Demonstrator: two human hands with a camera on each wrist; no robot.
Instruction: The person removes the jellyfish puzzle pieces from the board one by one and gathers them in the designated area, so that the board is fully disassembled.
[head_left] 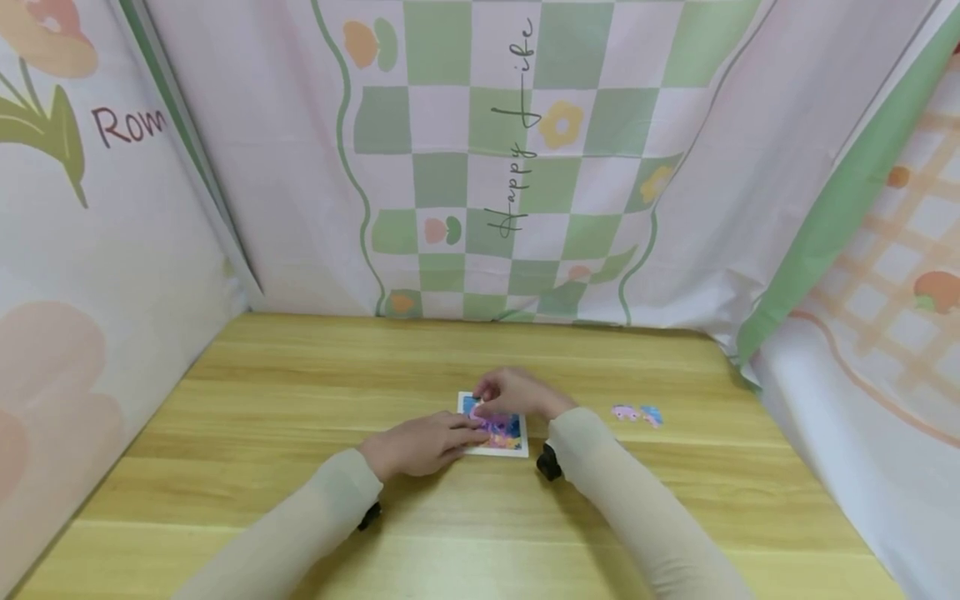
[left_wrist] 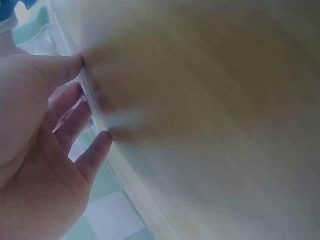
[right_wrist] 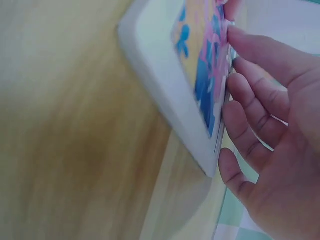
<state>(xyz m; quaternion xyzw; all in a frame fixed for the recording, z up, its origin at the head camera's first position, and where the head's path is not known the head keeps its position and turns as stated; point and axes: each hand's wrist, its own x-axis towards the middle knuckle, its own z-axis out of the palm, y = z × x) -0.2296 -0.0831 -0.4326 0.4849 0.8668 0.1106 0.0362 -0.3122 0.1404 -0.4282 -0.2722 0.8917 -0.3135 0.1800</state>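
Note:
A small jigsaw puzzle [head_left: 513, 431] in a white frame lies flat on the table, printed in pink, blue and yellow. Across its left edge rests my left hand [head_left: 429, 443], with extended fingers touching the picture; in the left wrist view, the left thumb and little finger touch the tabletop. My right hand [head_left: 517, 393] is over the upper part of the puzzle. Its thumb and forefinger appear to pinch a puzzle piece at the upper left, mostly hidden by the fingers. In the right wrist view, the right fingers [right_wrist: 237, 120] bend beside the white frame [right_wrist: 165, 95].
Two loose puzzle pieces, a pink one [head_left: 624, 412] and a blue one [head_left: 652, 416], lie to the right of the right wrist. The wooden table [head_left: 300, 367] meets a checked fabric curtain [head_left: 495, 183] at the back. Fabric also hangs on both sides.

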